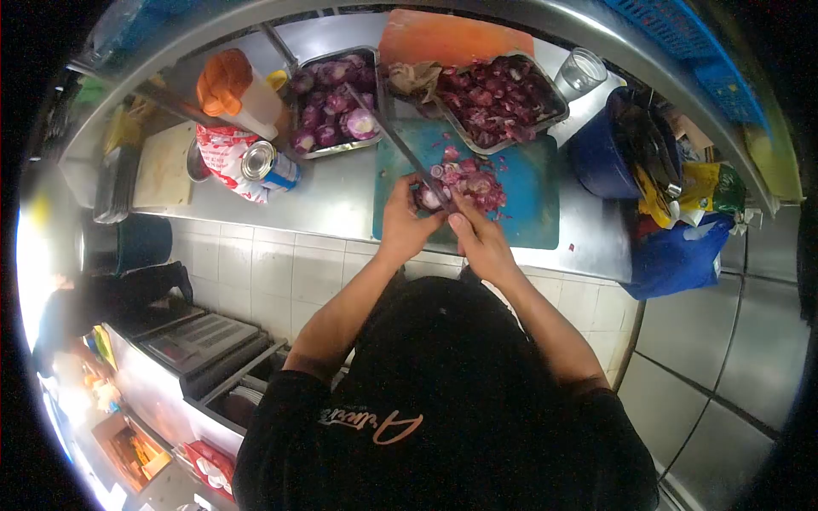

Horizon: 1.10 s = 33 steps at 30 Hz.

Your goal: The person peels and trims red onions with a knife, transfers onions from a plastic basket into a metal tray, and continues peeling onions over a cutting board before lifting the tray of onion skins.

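A long knife [402, 146] points away to the upper left, its handle end in my right hand [480, 236], whose fingers are closed round it. My left hand [407, 220] is bent against a piece of red onion [429, 198] beside the blade. Under both hands lies a blue-green cutting board [532, 223], with chopped red onion [479, 186] spread just beyond the knife. Behind the board, a metal tray [379, 64] on the left holds peeled red onions [324, 115]. The metal tray [558, 119] on the right holds onion skins and scraps [498, 94].
An orange board [460, 36] and a glass [581, 72] stand at the back. Left are a container with an orange cloth [223, 83] and a can [271, 165]. Right is a blue bucket [603, 153]. A person [111, 302] is at the far left.
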### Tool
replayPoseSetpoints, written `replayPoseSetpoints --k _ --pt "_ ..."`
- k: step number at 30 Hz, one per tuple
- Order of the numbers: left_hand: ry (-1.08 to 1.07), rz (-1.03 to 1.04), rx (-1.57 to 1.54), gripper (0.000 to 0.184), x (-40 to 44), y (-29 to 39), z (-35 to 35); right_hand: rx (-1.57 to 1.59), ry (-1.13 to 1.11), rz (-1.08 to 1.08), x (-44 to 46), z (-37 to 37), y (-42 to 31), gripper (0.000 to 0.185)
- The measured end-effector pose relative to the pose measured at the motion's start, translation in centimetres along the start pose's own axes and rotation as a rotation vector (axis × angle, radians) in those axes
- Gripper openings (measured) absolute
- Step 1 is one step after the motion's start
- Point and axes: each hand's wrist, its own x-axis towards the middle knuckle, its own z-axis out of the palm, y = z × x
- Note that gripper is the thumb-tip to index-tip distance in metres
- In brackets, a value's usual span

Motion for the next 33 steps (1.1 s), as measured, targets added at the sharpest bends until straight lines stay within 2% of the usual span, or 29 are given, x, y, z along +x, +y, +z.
replayPoseSetpoints --k 4,7,8,11,14,19,23,28,30,33 --pt "-0.01 -0.041 -0.215 0.054 -0.6 0.4 0.1 0.191 0.088 0.075 0.4 0.0 0.0 0.052" --pt "-0.052 -0.129 -0.425 0.053 -0.3 0.0 -0.6 0.277 0.083 0.271 1.0 -1.0 0.9 0.047" --pt "-0.075 -0.164 -0.47 0.053 -0.1 -0.1 -0.8 0.271 0.083 0.234 1.3 -0.8 2.2 0.047" --pt "-0.143 -0.243 -0.597 0.052 0.2 -0.2 -1.4 0.2 0.013 0.366 1.7 -1.4 1.7 0.045" --pt "-0.168 -0.271 -0.689 0.05 0.3 0.2 -1.6 0.187 0.135 0.151 1.9 -1.0 1.5 0.044" --pt "-0.131 -0.365 -0.868 0.037 0.3 0.0 -1.6 0.082 0.0 0.186 1.2 -2.4 -1.1 0.065" --pt "-0.051 -0.332 -0.877 0.029 0.3 0.0 -0.3 0.02 -0.028 -0.048 0.7 -1.3 -0.7 0.068" --pt "-0.056 -0.355 -0.917 0.028 -0.4 0.4 0.4 0.019 0.004 -0.208 0.5 -0.4 -1.1 0.069" --pt "-0.095 -0.352 -0.904 0.034 -0.3 0.0 0.4 -0.01 0.032 -0.274 0.7 -0.2 -0.7 0.067" --pt "-0.13 -0.348 -0.923 0.038 -0.2 -0.5 0.5 -0.017 0.036 -0.255 0.5 -0.1 -0.6 0.066"
